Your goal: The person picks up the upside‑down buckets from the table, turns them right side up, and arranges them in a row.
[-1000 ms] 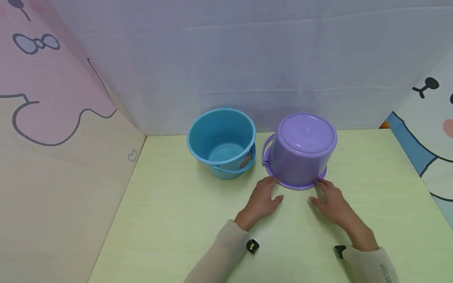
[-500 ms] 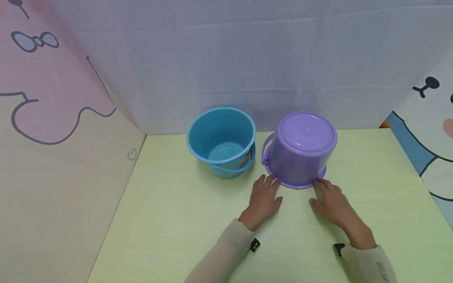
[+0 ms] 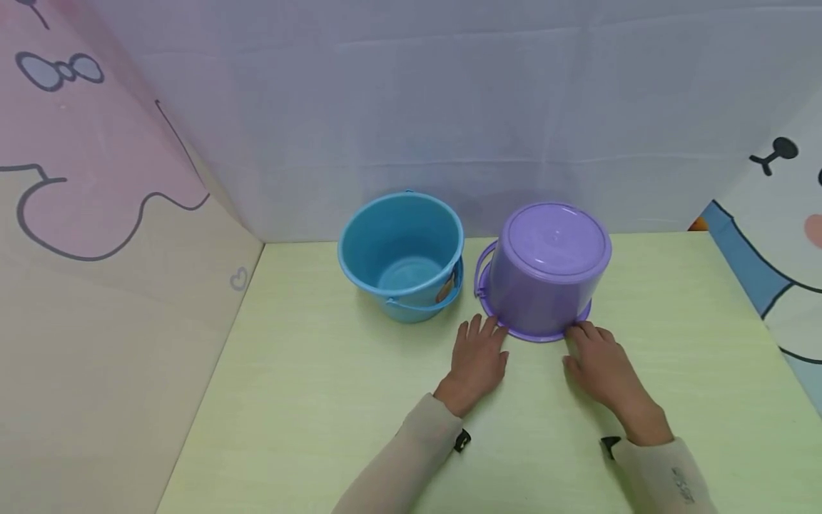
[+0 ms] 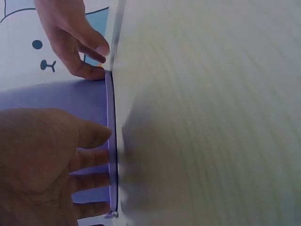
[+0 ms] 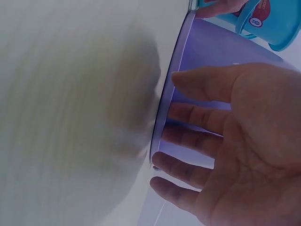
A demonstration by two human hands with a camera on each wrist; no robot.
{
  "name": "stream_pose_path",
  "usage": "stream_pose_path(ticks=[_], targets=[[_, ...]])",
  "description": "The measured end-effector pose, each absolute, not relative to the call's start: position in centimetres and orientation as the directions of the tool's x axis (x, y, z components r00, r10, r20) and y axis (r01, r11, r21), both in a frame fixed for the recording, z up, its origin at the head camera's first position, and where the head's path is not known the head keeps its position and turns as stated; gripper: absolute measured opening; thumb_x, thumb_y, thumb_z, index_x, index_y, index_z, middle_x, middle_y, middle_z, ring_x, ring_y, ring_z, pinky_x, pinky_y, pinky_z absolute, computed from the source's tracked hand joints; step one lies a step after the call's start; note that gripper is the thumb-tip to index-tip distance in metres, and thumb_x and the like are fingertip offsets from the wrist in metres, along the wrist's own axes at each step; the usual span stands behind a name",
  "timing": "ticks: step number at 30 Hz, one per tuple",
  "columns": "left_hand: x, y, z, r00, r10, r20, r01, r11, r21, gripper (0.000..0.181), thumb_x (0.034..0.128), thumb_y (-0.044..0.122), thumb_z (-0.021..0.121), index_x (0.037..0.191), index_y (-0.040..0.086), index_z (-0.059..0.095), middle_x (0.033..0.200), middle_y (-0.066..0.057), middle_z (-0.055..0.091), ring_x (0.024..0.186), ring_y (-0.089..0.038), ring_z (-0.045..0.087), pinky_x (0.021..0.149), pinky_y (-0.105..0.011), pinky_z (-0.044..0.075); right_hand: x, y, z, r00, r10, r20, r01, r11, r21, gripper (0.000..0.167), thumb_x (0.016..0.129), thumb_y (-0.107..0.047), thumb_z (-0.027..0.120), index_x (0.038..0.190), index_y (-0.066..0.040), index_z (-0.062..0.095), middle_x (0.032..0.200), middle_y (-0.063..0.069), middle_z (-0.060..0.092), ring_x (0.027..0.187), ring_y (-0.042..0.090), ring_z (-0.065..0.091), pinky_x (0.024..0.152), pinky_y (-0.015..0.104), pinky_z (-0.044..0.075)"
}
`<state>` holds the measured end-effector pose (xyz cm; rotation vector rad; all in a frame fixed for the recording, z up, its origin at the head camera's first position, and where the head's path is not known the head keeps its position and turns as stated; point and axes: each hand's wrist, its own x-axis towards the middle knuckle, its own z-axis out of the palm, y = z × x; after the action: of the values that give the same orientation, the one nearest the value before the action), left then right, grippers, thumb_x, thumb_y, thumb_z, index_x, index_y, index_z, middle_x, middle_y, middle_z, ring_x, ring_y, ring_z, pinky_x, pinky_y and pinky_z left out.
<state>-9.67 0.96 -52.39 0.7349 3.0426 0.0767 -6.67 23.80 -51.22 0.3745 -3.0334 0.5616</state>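
Observation:
A purple bucket [image 3: 551, 293] stands upside down, its base facing up and its rim on the table. The handle hangs at its left side. At the front left of the rim is my left hand [image 3: 477, 364], its fingers spread and fairly straight, fingertips at the rim. My right hand [image 3: 600, 364] touches the front right of the rim with relaxed fingers. Both wrist views show the palms facing the purple bucket's rim [image 4: 112, 155], with nothing gripped. Left of it a blue bucket [image 3: 411, 285] stands upright, its handle lowered toward the front right.
The pale yellow-green table [image 3: 308, 400] meets a light grey cloth wall [image 3: 449, 107] just behind the buckets. Printed side panels rise at the left [image 3: 115, 321] and right [image 3: 770, 214]. The two buckets stand close, with a narrow gap between them.
My left hand's fingers have spread apart and turned more forward along the rim. My right hand has shifted slightly left. Neither bucket has visibly moved on the table.

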Motion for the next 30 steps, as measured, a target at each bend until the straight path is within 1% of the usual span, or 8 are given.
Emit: stream_pose_path(ticks=[5,10,16,23,30], targets=[[-9.82,0.84,-52.47,-0.882,0.470,0.034,0.470,0.883,-0.017,0.037,0.1039,0.038,0.067,0.139,0.025,0.066,0.144,0.005,0.058,0.138,-0.024,0.049,0.113,-0.041,0.043,-6.76,23.75,-51.62,-0.964,-0.243,0.110,-0.267,0.901,-0.342,0.040,0.087,0.000,0.076,0.121,0.012,0.060,0.124,0.031,0.059,0.115,0.059,0.056,0.095,0.071,0.049],[-9.88,0.72,-52.12,-0.874,0.485,0.040,0.483,0.875,-0.038,0.032,0.1039,0.035,0.067,0.134,0.026,0.068,0.141,0.007,0.059,0.137,-0.023,0.050,0.113,-0.041,0.043,-6.77,23.76,-51.69,-0.957,-0.257,0.134,-0.288,0.894,-0.342,0.035,0.085,0.002,0.077,0.116,0.010,0.061,0.119,0.027,0.061,0.112,0.056,0.057,0.097,0.069,0.049],[-10.08,0.67,-52.06,-0.867,0.498,0.032,0.497,0.867,-0.036,0.028,0.1039,0.031,0.067,0.132,0.026,0.069,0.139,0.008,0.060,0.135,-0.022,0.050,0.113,-0.040,0.042,-6.81,23.89,-51.71,-0.956,-0.259,0.134,-0.290,0.892,-0.346,0.034,0.085,0.003,0.077,0.115,0.009,0.062,0.116,0.026,0.061,0.110,0.055,0.058,0.097,0.068,0.048],[-10.09,0.50,-52.01,-0.857,0.513,0.046,0.513,0.858,-0.012,0.024,0.1025,0.029,0.070,0.126,0.024,0.070,0.136,0.007,0.061,0.133,-0.022,0.052,0.112,-0.039,0.044,-6.75,24.09,-51.73,-0.949,-0.268,0.168,-0.312,0.875,-0.369,0.032,0.084,0.005,0.077,0.112,0.007,0.062,0.114,0.024,0.061,0.109,0.056,0.058,0.094,0.069,0.049],[-10.08,0.38,-52.05,-0.852,0.522,0.038,0.523,0.852,0.012,0.023,0.1033,0.027,0.069,0.126,0.023,0.069,0.132,0.006,0.061,0.133,-0.022,0.052,0.112,-0.039,0.044,-6.56,24.16,-51.88,-0.954,-0.251,0.163,-0.296,0.868,-0.398,0.028,0.085,0.004,0.075,0.110,0.005,0.062,0.115,0.024,0.060,0.108,0.060,0.056,0.087,0.072,0.049]])
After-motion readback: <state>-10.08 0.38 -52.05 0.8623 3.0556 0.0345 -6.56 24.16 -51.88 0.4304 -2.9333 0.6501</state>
